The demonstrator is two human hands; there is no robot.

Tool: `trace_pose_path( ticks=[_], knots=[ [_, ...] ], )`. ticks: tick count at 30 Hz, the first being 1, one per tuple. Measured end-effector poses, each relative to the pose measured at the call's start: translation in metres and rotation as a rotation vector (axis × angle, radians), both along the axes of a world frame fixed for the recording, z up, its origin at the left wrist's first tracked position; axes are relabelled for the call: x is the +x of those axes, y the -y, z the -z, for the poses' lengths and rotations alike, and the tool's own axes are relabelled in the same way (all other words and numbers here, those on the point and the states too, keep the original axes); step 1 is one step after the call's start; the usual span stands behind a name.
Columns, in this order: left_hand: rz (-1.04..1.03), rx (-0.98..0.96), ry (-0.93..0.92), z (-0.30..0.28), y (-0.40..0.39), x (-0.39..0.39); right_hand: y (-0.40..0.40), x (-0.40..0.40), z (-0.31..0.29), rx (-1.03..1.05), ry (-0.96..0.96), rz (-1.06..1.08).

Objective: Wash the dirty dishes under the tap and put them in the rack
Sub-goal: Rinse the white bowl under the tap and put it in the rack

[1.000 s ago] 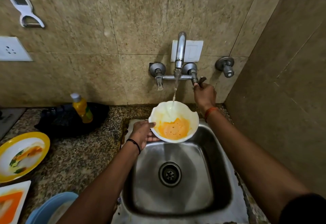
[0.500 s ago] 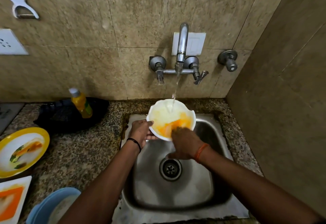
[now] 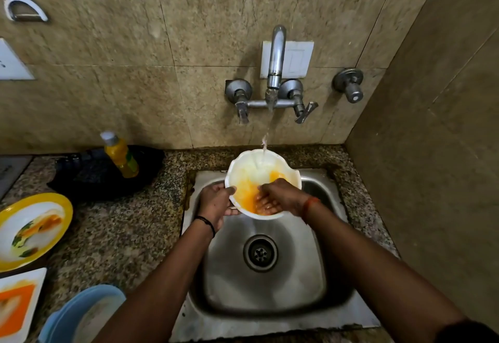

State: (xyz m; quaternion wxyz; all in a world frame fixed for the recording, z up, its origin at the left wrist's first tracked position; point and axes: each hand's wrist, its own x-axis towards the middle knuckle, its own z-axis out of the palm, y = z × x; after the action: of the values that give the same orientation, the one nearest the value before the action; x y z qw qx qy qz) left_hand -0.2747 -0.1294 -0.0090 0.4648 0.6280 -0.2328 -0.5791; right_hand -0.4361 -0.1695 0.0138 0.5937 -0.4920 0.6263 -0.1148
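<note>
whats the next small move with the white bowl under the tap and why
Probably sweep the right hand across the white bowl toward its near side. Orange residue coats that half, the far half looks rinsed where the water stream lands, and the left hand grips the rim over the sink.

White bowl with scalloped rim, held over sink between both grips; orange-yellow residue smeared over near inner wall, far wall rinsed pale; tilted toward person; tap directly above, thin water stream hitting far inner side; left grip clasps left rim; right grip fingers inside bowl on residue.
</note>
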Motion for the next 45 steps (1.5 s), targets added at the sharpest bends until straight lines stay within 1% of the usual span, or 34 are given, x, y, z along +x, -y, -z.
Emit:
trace_pose_path(
  ticks=[1,2,4,5,7,9,11,13,14,15,16,17,18,19,20,21,22,24,25,26,27,28,29,30,31,33,34,35,37,38,39,41,43,45],
  knots=[
    [0.012,-0.004,0.019,0.001,-0.001,0.001,0.007,-0.003,0.001,0.132,0.030,0.033],
    [0.025,-0.004,0.029,0.001,-0.002,0.001,0.014,-0.005,0.003,0.180,0.053,0.079],
    [0.044,0.008,0.021,0.002,-0.003,0.001,0.026,-0.007,0.006,0.101,0.068,0.234],
    [0.045,0.017,0.010,0.002,-0.002,0.002,0.030,-0.007,0.009,0.084,0.124,0.295],
    [0.035,0.032,-0.010,0.003,-0.001,0.003,0.027,0.002,0.014,0.241,0.320,0.280],
    [0.048,0.039,-0.021,0.003,-0.001,0.003,0.019,0.011,0.017,0.396,0.494,0.179],
    [0.076,0.043,-0.038,0.002,-0.002,0.004,0.024,0.013,0.018,0.401,0.611,0.155],
    [0.089,0.047,-0.062,0.001,-0.003,0.006,0.038,0.011,0.014,0.278,0.663,0.339],
    [0.087,0.046,-0.072,0.001,-0.003,0.008,0.044,0.011,0.012,0.182,0.635,0.421],
    [0.077,0.046,-0.078,0.003,-0.002,0.011,0.048,0.009,0.013,0.069,0.525,0.446],
    [0.065,0.046,-0.076,0.003,0.000,0.012,0.047,0.007,0.014,-0.053,0.321,0.398],
    [0.053,0.047,-0.070,0.003,0.001,0.011,0.044,0.004,0.017,-0.153,0.090,0.281],
    [0.047,0.046,-0.062,0.003,0.003,0.012,0.039,0.003,0.018,-0.216,-0.123,0.101],
    [0.053,0.043,-0.055,0.003,0.004,0.012,0.032,0.006,0.017,-0.219,-0.275,-0.112],
    [0.074,0.038,-0.048,0.001,0.005,0.009,0.024,0.007,0.014,-0.186,-0.339,-0.280],
    [0.094,0.035,-0.047,0.000,0.005,0.007,0.020,0.011,0.008,-0.128,-0.315,-0.354],
    [0.111,0.036,-0.049,0.000,0.005,0.005,0.018,0.015,0.003,-0.030,-0.212,-0.346],
    [0.130,0.038,-0.051,0.000,0.004,0.000,0.021,0.022,-0.003,0.236,0.160,-0.164],
    [0.127,0.043,-0.052,0.000,0.003,-0.001,0.024,0.024,-0.004,0.307,0.319,-0.064],
    [0.117,0.050,-0.055,0.000,0.003,-0.001,0.029,0.024,-0.001,0.312,0.426,0.040],
    [0.099,0.056,-0.064,0.000,0.004,0.001,0.034,0.024,0.001,0.270,0.497,0.155],
    [0.075,0.061,-0.074,0.000,0.005,0.005,0.039,0.022,0.003,0.205,0.535,0.269],
    [0.050,0.064,-0.084,0.002,0.007,0.010,0.044,0.020,0.005,0.140,0.534,0.371],
    [0.031,0.064,-0.084,0.003,0.008,0.015,0.047,0.016,0.005,0.094,0.495,0.432],
    [0.019,0.063,-0.076,0.004,0.009,0.018,0.048,0.014,0.008,0.077,0.420,0.442],
    [0.024,0.058,-0.043,0.004,0.009,0.020,0.044,0.009,0.014,0.132,0.242,0.343],
    [0.037,0.056,-0.034,0.003,0.007,0.018,0.037,0.010,0.014,0.196,0.186,0.258],
    [0.049,0.053,-0.030,0.003,0.006,0.016,0.030,0.012,0.012,0.284,0.176,0.155],
    [0.070,0.044,-0.019,0.001,0.004,0.011,0.019,0.017,0.008,0.448,0.249,0.016],
    [0.076,0.039,-0.010,0.001,0.003,0.011,0.018,0.019,0.006,0.491,0.301,0.026],
    [0.077,0.035,-0.005,0.002,0.003,0.011,0.020,0.018,0.005,0.512,0.376,0.090],
    [0.064,0.031,-0.010,0.003,0.004,0.013,0.027,0.014,0.009,0.453,0.500,0.272],
    [0.039,0.032,-0.019,0.004,0.005,0.017,0.038,0.013,0.016,0.329,0.577,0.461],
    [0.030,0.040,-0.031,0.004,0.005,0.019,0.045,0.017,0.017,0.211,0.640,0.585]
  ],
)
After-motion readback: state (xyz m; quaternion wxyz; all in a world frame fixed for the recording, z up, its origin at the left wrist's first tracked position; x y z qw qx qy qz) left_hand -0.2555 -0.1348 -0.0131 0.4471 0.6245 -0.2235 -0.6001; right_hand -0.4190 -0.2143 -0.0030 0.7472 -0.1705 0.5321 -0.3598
